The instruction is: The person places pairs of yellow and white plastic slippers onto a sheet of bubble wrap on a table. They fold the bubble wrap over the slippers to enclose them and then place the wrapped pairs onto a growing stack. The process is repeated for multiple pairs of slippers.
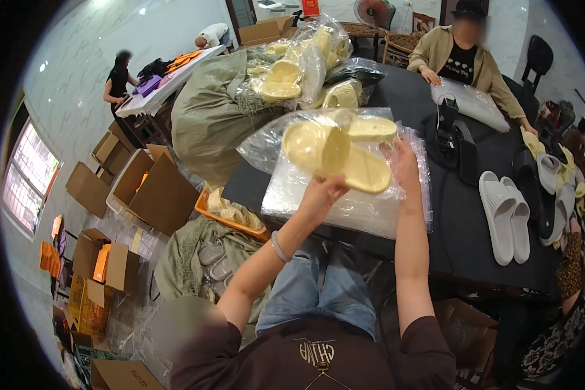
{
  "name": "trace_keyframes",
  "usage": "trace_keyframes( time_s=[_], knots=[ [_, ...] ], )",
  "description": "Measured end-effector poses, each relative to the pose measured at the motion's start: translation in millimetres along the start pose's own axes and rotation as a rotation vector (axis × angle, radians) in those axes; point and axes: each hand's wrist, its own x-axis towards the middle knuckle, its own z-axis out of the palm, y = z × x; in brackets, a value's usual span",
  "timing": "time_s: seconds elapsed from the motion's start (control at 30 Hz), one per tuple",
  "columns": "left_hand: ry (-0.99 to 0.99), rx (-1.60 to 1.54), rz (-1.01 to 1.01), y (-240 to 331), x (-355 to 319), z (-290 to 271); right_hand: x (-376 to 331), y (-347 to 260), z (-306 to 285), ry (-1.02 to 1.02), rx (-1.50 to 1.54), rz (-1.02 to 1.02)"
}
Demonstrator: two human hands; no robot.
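Pair of pale yellow foam slippers [341, 151], smooth and rounded, held raised over a stack of clear plastic bags [344, 201] on the black table [461, 221]. Left hand [322, 194] grips the pair from below; right hand [403, 166] clasps a crinkled transparent bag [273, 146] around them. White slippers [506, 214] lie well apart.

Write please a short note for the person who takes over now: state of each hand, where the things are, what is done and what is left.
Left hand: grips the pale yellow slippers from below.
Right hand: holds the clear bag at the slippers' right side.
Both are raised over the stack of clear bags on the black table.
Done: the pair appears to be partly inside the bag.
Left: probably finish bagging; the white slippers lie unbagged.
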Motion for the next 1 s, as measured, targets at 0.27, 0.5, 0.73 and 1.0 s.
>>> trace_keyframes(
  time_s=[0.27,0.5,0.73,1.0],
  knots=[
    [-0.154,0.19,-0.347,25.8,-74.9,11.9,10.3,-5.0,-38.4,0.183,-0.706,-0.204],
    [0.587,1.405,1.072,72.8,-67.4,-28.4,-8.6,-29.2,-18.6,0.275,-1.15,-0.283],
    [0.726,1.043,0.507,74.0,-43.0,-104.1,-45.5,-71.0,45.0,-0.006,-0.9,0.38],
    [0.574,0.838,0.444,71.0,-47.0,-126.0,-58.2,-69.0,48.8,-0.154,-0.637,0.249]
  ],
)
